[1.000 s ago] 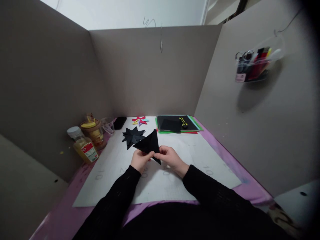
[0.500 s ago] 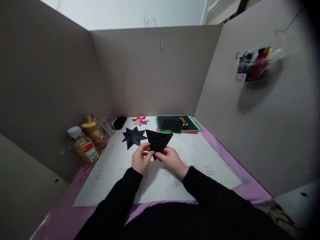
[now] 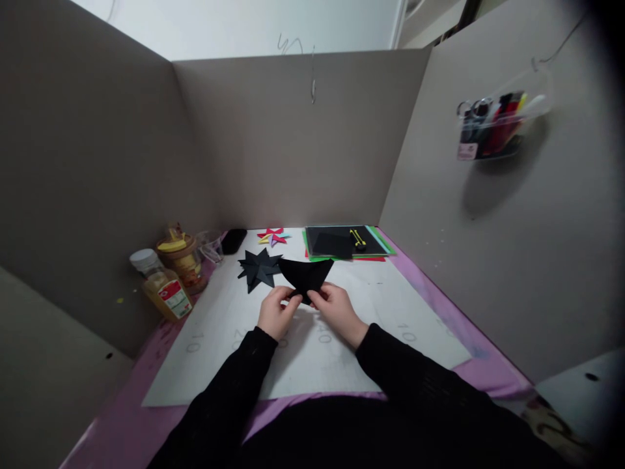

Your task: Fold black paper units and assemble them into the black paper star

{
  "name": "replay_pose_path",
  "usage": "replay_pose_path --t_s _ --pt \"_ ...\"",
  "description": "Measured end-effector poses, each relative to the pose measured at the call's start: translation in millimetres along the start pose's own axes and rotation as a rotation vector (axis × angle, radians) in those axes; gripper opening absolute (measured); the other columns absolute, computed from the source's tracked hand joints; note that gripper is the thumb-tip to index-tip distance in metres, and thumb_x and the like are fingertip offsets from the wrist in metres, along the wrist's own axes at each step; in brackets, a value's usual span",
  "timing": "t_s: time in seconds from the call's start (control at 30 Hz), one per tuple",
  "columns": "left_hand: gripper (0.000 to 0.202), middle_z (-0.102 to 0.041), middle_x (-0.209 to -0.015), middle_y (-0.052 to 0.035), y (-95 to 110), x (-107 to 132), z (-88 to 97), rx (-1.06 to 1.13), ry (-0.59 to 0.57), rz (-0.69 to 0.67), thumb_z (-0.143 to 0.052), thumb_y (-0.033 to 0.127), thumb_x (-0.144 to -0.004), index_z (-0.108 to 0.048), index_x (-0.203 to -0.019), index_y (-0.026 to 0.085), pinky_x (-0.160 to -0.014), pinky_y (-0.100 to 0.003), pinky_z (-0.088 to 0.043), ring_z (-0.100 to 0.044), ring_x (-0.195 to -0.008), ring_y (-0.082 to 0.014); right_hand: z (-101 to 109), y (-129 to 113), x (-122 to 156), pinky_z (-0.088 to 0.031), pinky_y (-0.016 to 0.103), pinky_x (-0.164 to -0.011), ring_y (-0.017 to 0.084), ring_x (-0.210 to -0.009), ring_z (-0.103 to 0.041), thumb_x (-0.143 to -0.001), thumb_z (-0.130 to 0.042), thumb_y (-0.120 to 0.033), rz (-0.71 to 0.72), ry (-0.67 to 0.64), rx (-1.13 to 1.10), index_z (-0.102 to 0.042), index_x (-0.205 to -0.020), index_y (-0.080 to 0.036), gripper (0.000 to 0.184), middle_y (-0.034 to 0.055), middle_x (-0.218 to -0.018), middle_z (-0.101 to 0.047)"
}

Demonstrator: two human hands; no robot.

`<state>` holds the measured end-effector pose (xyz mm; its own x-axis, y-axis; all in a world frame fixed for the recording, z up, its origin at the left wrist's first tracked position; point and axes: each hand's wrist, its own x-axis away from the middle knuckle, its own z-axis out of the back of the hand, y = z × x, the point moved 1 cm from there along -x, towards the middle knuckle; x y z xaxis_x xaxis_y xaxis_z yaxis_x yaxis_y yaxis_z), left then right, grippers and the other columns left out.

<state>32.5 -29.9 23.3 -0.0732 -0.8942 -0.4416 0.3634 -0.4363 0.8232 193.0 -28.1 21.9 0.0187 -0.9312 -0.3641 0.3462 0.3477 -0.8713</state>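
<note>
A folded piece of black paper [image 3: 306,275] is held up above the white board [image 3: 336,365], its wide edge facing away from me and its narrow end toward me. My left hand [image 3: 278,311] pinches the near left part between thumb and fingers. On the other side, my right hand [image 3: 336,307] grips the near right part, thumb on top. The two thumbs are close together at the narrow end. Just beyond my left hand lies a black folded-paper star [image 3: 260,268], flat on the board.
At the back stand a small multicoloured paper star [image 3: 273,237], a black phone-like slab [image 3: 234,241] and stacked coloured sheets [image 3: 319,245] with a yellow cutter [image 3: 358,239]. Left are a glue bottle [image 3: 168,293], a brown jar [image 3: 181,260] and a clear cup [image 3: 211,247]. A tool holder [image 3: 493,130] hangs right.
The black paper has tipped and dropped slightly toward me; its upper edge now looks gently curved instead of sharply notched. Both hands keep their pinch, with the thumbs shifted a little.
</note>
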Motion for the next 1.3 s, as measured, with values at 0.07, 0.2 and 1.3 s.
replay_pose_path --t_s 0.07,0.2,1.3 --pt "0.014 -0.055 -0.068 -0.0025 -1.8 1.0 -0.9 -0.046 0.013 0.015 -0.061 0.030 -0.073 -0.061 -0.067 0.017 -0.049 -0.020 -0.042 -0.053 -0.065 -0.0139 0.6 1.1 -1.3 -0.040 0.025 -0.051 0.017 -0.058 -0.054 -0.077 -0.054 -0.032 0.034 0.026 0.037 -0.054 -0.058 -0.017 0.025 0.0030 -0.061 -0.057" --pt "0.012 -0.057 -0.069 -0.0028 -1.3 4.6 -4.4 -0.092 -0.017 -0.065 -0.062 0.028 -0.072 -0.060 -0.067 0.017 -0.052 -0.021 -0.044 -0.055 -0.066 -0.0144 -1.0 2.8 -2.8 -0.040 0.025 -0.050 0.016 -0.056 -0.055 -0.077 -0.054 -0.032 -0.010 0.027 0.035 -0.053 -0.058 -0.018 0.024 0.0015 -0.057 -0.055" --pt "0.027 -0.053 -0.058 0.0028 -4.5 -1.1 -4.2 0.484 -0.020 0.360 -0.071 0.036 -0.065 -0.059 -0.070 0.012 -0.049 -0.019 -0.036 -0.046 -0.051 -0.0070 -5.0 0.7 -0.5 -0.030 0.020 -0.042 0.007 -0.041 -0.042 -0.070 -0.064 -0.033 -0.304 -0.398 -0.502 -0.053 -0.065 -0.015 0.022 -0.0044 -0.049 -0.050"
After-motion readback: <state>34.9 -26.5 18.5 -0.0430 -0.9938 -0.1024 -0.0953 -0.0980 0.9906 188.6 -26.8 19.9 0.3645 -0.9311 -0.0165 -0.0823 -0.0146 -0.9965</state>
